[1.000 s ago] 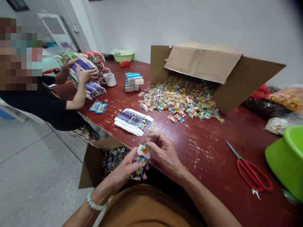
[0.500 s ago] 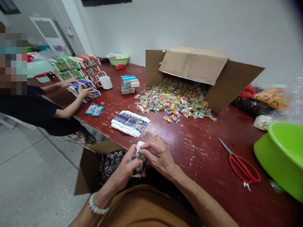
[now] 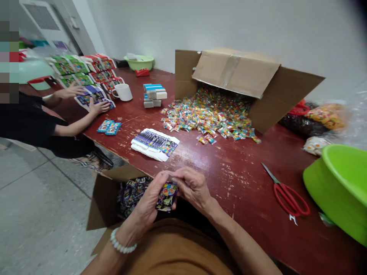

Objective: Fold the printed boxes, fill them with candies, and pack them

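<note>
My left hand (image 3: 152,196) is closed around a small purple printed candy box (image 3: 166,198), its colourful front facing up. At the box's top end, the thumb and fingers of my right hand (image 3: 192,187) pinch the edge, hiding the flap. Beyond my hands, a fanned row of flat purple box blanks (image 3: 156,144) lies on the red table (image 3: 229,179). Below my left hand, an open carton (image 3: 100,206) holds many small dark purple packs (image 3: 133,196).
Wrapped candies (image 3: 209,114) spill from a cardboard box (image 3: 237,72) lying on its side. Red-handled scissors (image 3: 289,198) and a green basin (image 3: 332,183) are at right. At left, a co-worker's hands (image 3: 97,108) touch purple boxes, near a white mug (image 3: 123,92) and blue packs (image 3: 109,127).
The white flap that stood up at the candy box's top is now folded over or covered by my fingers. More of the box's printed front shows. My view has shifted slightly.
</note>
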A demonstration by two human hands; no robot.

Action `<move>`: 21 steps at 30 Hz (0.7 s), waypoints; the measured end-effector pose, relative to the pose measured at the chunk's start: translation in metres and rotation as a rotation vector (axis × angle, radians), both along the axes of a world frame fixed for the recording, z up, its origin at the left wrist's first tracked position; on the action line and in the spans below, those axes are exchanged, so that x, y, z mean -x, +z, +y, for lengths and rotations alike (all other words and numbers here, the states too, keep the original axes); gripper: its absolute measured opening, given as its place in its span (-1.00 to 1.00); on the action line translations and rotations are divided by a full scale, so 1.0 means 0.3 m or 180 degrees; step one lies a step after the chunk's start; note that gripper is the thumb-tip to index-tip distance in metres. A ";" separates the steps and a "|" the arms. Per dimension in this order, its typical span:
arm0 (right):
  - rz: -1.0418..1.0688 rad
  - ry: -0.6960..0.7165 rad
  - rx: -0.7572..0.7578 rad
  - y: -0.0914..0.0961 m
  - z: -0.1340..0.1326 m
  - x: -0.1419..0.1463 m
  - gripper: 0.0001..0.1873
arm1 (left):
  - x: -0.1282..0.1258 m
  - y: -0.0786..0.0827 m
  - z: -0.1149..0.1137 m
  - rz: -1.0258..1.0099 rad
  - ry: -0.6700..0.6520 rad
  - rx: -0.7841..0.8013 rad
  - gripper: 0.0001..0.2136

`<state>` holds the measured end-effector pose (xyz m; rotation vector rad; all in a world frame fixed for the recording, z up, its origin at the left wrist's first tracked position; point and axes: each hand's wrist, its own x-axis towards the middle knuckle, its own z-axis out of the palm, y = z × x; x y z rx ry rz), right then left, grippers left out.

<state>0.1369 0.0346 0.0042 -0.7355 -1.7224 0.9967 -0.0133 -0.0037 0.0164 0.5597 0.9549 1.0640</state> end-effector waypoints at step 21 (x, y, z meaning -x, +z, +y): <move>-0.0181 0.0582 0.0626 0.001 -0.019 0.002 -0.85 | 0.009 0.011 0.019 -0.0405 0.0263 0.0441 -0.53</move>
